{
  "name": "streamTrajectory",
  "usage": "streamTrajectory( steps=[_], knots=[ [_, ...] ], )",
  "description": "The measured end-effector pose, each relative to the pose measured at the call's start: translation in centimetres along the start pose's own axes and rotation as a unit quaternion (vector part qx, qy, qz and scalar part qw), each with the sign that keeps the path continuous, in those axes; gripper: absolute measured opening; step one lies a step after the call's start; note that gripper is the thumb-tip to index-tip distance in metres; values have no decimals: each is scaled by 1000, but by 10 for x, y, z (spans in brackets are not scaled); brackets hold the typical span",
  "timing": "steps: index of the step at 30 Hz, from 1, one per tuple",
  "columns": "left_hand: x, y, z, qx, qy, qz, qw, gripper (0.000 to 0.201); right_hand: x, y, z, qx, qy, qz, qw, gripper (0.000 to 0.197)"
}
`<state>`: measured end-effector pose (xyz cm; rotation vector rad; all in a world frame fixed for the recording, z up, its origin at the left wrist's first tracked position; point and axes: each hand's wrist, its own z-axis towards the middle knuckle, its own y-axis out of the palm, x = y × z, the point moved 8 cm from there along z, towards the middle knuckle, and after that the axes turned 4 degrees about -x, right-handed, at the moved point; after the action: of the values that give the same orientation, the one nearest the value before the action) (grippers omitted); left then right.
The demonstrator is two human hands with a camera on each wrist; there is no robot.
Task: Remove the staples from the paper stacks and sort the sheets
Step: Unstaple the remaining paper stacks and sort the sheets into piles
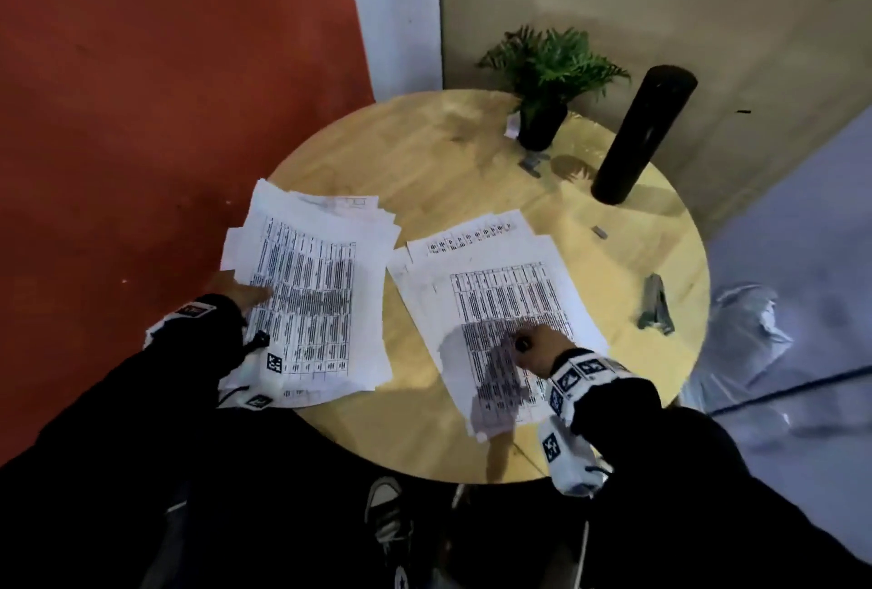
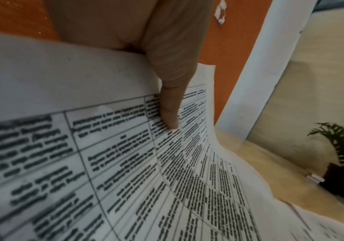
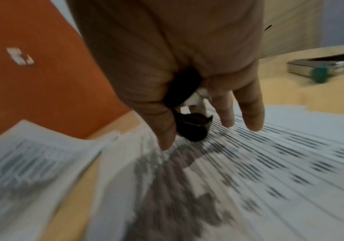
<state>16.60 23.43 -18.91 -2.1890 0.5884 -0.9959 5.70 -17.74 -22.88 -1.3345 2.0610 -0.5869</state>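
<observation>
Two piles of printed table sheets lie on a round wooden table point(image 1: 424, 154). At the left edge of the left pile point(image 1: 321, 286) my left hand point(image 1: 243, 293) pinches the top sheet point(image 2: 125, 163), which curves upward. The thumb point(image 2: 169, 112) lies on the print; the fingers are hidden under the paper. My right hand point(image 1: 542, 345) hovers over the near part of the right pile point(image 1: 500, 286) and grips a black staple remover point(image 3: 191, 128) between thumb and fingers. Two fingertips point(image 3: 251, 120) point down at the sheet. No staple is discernible.
A grey stapler point(image 1: 656, 305) lies at the table's right edge, with a small staple strip point(image 1: 599, 232) beyond it. At the back stand a potted fern point(image 1: 547, 83) and a tall black cylinder point(image 1: 641, 135), with a small grey object point(image 1: 533, 164) between. Orange floor lies to the left.
</observation>
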Motion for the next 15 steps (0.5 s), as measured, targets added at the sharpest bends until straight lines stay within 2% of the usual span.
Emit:
streamTrajectory(
  steps=[3,4,8,9,11,13,15],
  knots=[
    [-1,6,13,-4,-30,47,998,54,9,19,1,-11,-13,-85,996,54],
    [0,6,18,4,-27,66,997,53,10,22,1,-7,-17,-99,995,56],
    [14,-2,22,89,-33,142,985,77,20,27,14,0,-4,-86,996,63],
    [24,3,18,107,-19,166,980,78,23,28,15,-2,5,-60,998,60],
    [56,28,4,112,56,195,973,72,26,30,17,7,15,-22,1000,59],
    [87,71,-9,74,145,193,968,60,25,34,18,15,16,-14,1000,61],
    [113,121,-22,-2,210,188,959,54,25,38,19,15,19,-12,1000,63]
  ],
)
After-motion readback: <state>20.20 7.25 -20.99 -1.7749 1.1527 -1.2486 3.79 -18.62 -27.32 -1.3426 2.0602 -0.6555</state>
